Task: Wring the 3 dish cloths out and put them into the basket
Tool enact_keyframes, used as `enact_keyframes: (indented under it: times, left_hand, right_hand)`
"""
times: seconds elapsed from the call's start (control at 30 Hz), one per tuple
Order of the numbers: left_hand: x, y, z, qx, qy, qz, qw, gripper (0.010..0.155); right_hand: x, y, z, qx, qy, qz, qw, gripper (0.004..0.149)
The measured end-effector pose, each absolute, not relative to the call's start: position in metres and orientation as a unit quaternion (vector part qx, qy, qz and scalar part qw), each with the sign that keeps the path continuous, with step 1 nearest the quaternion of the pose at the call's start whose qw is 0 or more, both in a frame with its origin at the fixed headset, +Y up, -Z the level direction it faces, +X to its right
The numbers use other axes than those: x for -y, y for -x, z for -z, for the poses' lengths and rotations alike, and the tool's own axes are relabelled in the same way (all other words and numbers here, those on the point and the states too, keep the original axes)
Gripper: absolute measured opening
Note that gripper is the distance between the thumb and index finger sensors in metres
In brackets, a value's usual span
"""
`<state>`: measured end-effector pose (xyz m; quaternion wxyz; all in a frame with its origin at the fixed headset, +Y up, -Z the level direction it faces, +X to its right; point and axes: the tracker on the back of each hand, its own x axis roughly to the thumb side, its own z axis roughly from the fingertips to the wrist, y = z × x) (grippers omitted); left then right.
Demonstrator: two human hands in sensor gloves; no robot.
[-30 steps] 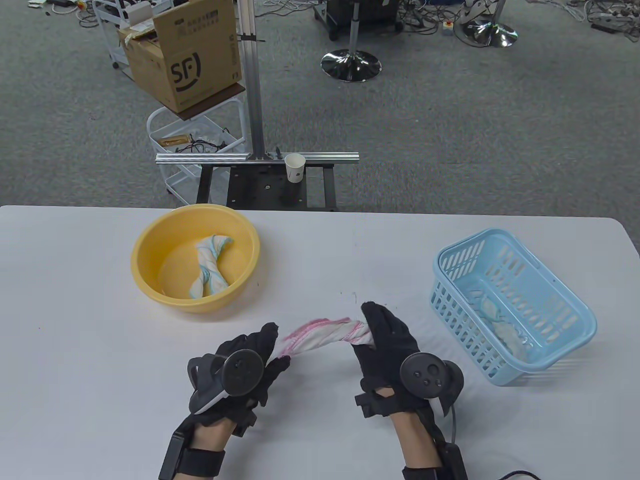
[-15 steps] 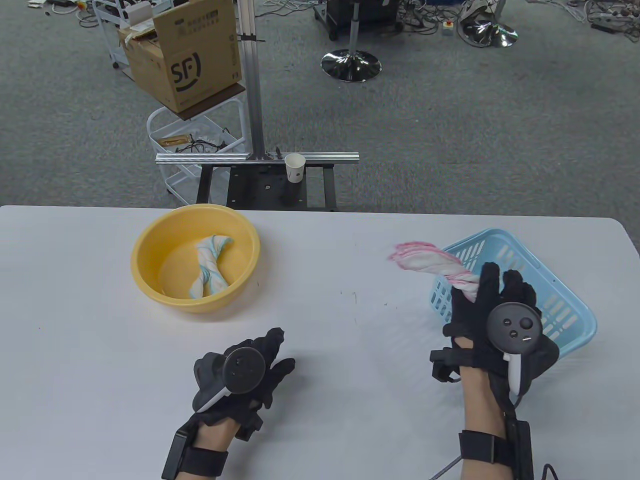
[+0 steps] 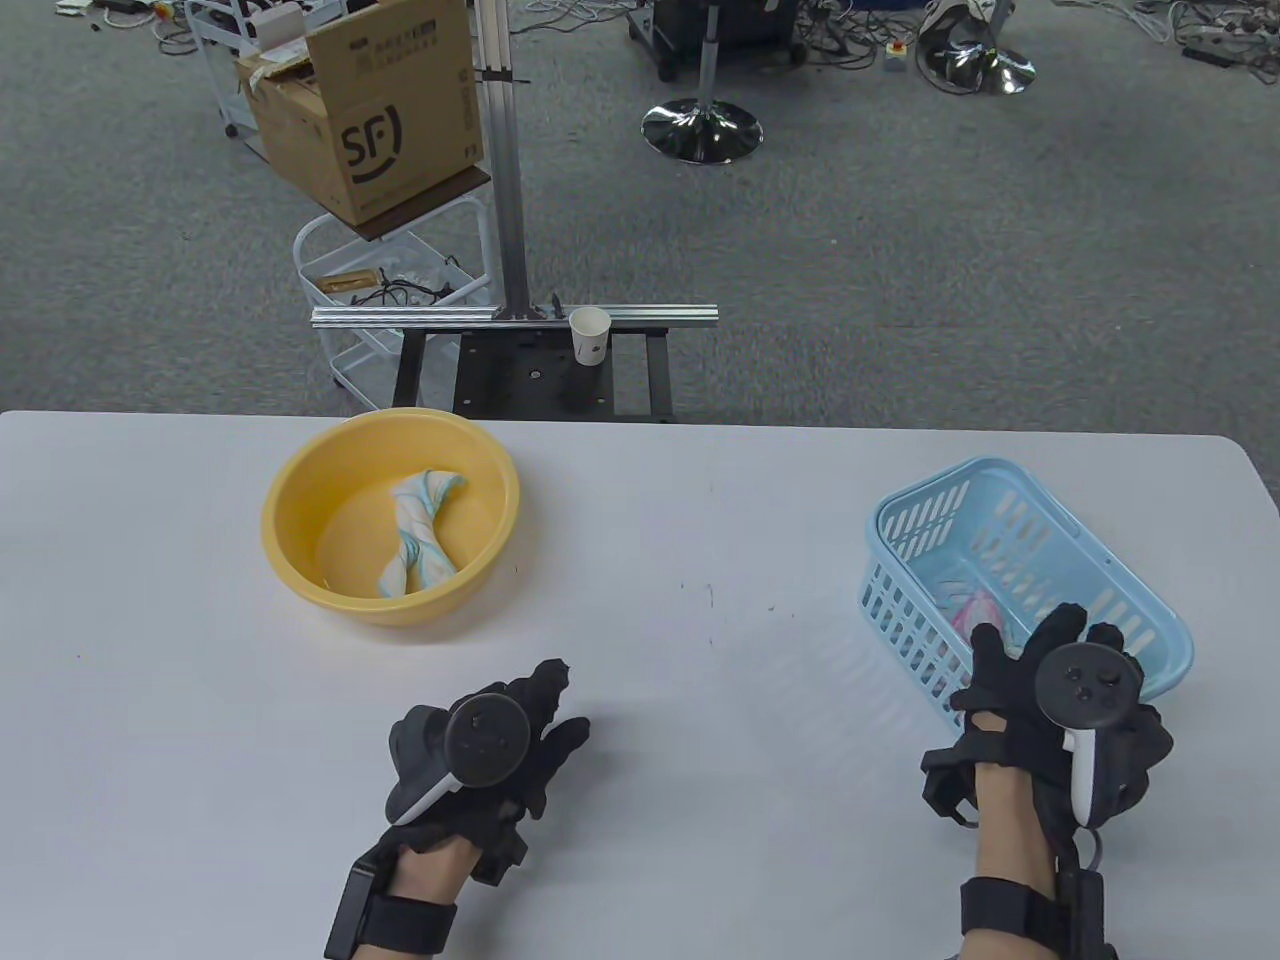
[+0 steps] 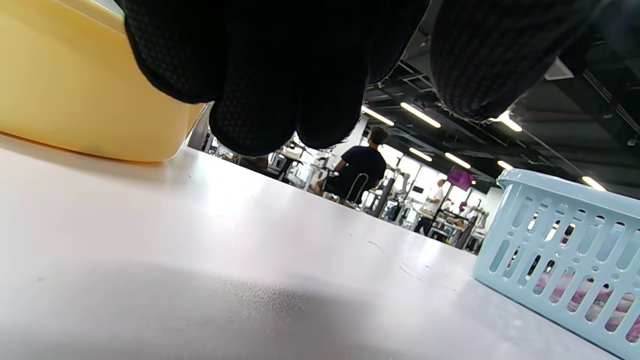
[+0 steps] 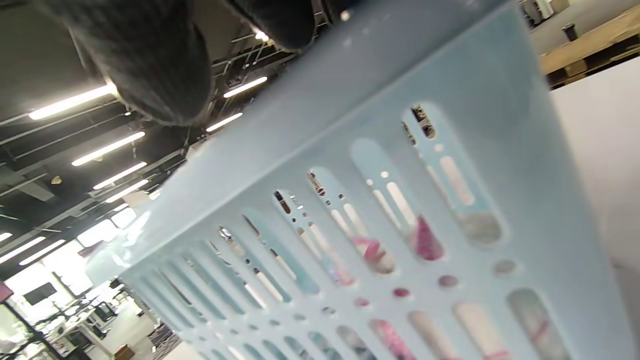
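My right hand (image 3: 1040, 635) hovers over the near rim of the light blue basket (image 3: 900, 500), its fingers spread and straight. The pink-and-white cloth (image 3: 975, 608) lies inside the basket just beyond those fingers, partly hidden by the hand. The cloth's pink (image 5: 425, 240) shows through the slots of the basket wall (image 5: 400, 100) in the right wrist view. A twisted blue-and-white cloth (image 3: 415, 530) lies in the yellow bowl (image 3: 300, 480). My left hand (image 3: 545, 700) rests on the table at the front centre, fingers (image 4: 280, 90) loosely curled and holding nothing.
The white table (image 3: 700, 560) reaches to its far edge behind the bowl and basket. Beyond it stand a metal frame with a paper cup (image 3: 590, 335), a cardboard box (image 3: 370, 110) on a cart and a chair base (image 3: 700, 130).
My right hand carried the pink cloth from the table centre to the basket, and the cloth now lies inside. My left hand let go of the cloth and has stayed put.
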<state>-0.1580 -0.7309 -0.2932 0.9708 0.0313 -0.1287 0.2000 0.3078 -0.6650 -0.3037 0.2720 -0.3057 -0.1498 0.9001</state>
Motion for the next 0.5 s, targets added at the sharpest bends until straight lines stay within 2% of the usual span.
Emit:
enact_keyframes:
  times: [0.27,0.5]
  left_hand:
    - [0.73,0.16,0.293,0.122,-0.03,-0.2,0.972,0.073]
    - [0.732,0.164,0.294,0.113,-0.028,-0.196,0.974,0.074]
  right_hand:
    - [0.64,-0.254,0.315,0.192,0.183,-0.937,0.226,0.08]
    - [0.639,-0.196,0.324,0.197,0.077,-0.96,0.184,0.08]
